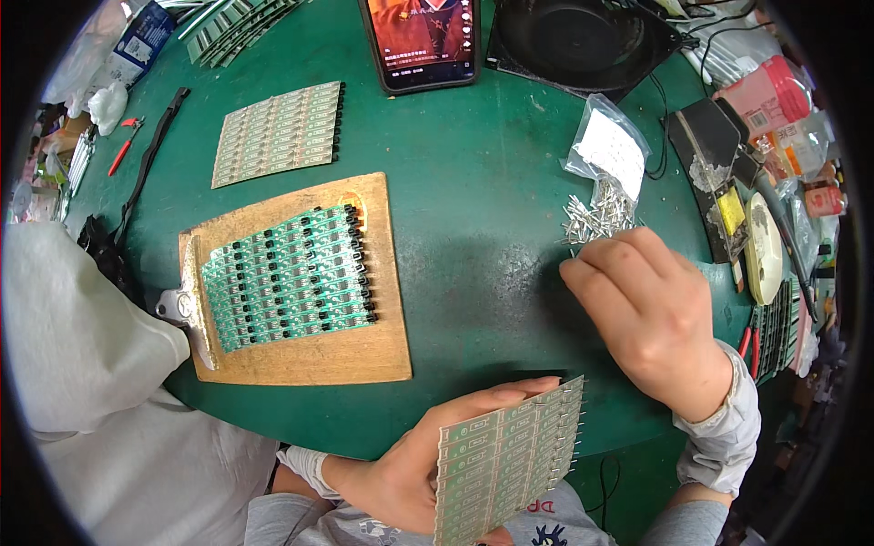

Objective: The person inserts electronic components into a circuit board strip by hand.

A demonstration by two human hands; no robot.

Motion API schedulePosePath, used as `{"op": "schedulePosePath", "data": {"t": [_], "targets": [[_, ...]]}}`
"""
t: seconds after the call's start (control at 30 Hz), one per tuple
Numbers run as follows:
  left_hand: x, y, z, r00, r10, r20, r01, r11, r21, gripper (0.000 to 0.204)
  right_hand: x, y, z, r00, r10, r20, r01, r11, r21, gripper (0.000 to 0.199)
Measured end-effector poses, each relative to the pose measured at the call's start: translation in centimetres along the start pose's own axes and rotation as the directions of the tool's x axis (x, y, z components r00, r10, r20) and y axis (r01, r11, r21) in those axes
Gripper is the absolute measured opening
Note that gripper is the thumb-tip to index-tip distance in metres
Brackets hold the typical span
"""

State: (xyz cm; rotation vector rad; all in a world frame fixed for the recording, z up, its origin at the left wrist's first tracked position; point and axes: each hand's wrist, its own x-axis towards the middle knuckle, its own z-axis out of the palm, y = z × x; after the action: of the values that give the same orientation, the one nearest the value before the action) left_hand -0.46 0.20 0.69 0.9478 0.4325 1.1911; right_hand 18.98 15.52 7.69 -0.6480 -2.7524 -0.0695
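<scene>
Here, your left hand (pixel 401 478) grips a green circuit board panel (pixel 505 464) while your right hand (pixel 651 309), fingers pinched together, picks at loose metal pins (pixel 596 217); likely pin-loading, needing one pin lifted cleanly.

A wooden clipboard (pixel 300 359) lies at the left centre of the work table (pixel 473 227), with a populated circuit board panel (pixel 287 278) on it. A bare circuit board panel (pixel 278 134) lies behind the clipboard. A smartphone (pixel 423 41) lies at the far edge, with a round fan (pixel 574 41) to its right. A pile of metal pins (pixel 596 217) lies right of centre, and a plastic bag (pixel 608 150) lies just behind it. The right hand (pixel 651 314) rests at the near edge of the pile. The left hand (pixel 419 464) holds a third circuit board panel (pixel 505 464) at the near table edge.
</scene>
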Motion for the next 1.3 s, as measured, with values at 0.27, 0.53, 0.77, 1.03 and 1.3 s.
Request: {"op": "schedulePosePath", "data": {"t": [0.27, 0.53, 0.77, 1.03, 1.3], "targets": [[0.7, 0.3, 0.9, 0.996, 0.086, 0.008, -0.087, 0.992, 0.094, 0.104, 1.2, -0.6, -0.8, 0.955, -0.069, 0.288, 0.128, 0.973, -0.191, 0.025], [0.3, -0.2, 0.6, 0.994, 0.106, 0.018, -0.108, 0.986, 0.127, 0.104, -0.4, -0.8, -0.5, 0.993, -0.004, -0.120, 0.020, 0.991, 0.135, 0.029], [0.4, 1.1, 0.4, 0.998, 0.052, 0.027, -0.054, 0.993, 0.103, 0.104, -1.6, -2.9, -1.5, 0.977, 0.206, -0.055, -0.095, 0.650, 0.754, 0.027], [-0.2, 1.4, 0.1, 0.998, -0.031, 0.049, 0.020, 0.980, 0.199, 0.113, -1.6, -3.2, -0.5, 0.974, 0.225, -0.040, -0.108, 0.608, 0.786, 0.024], [0.2, 0.6, 0.4, 1.000, -0.011, 0.019, 0.011, 1.000, 0.012, 0.106, -1.7, -3.2, -0.4, 0.972, 0.234, -0.036, -0.120, 0.619, 0.776, 0.024]]}}
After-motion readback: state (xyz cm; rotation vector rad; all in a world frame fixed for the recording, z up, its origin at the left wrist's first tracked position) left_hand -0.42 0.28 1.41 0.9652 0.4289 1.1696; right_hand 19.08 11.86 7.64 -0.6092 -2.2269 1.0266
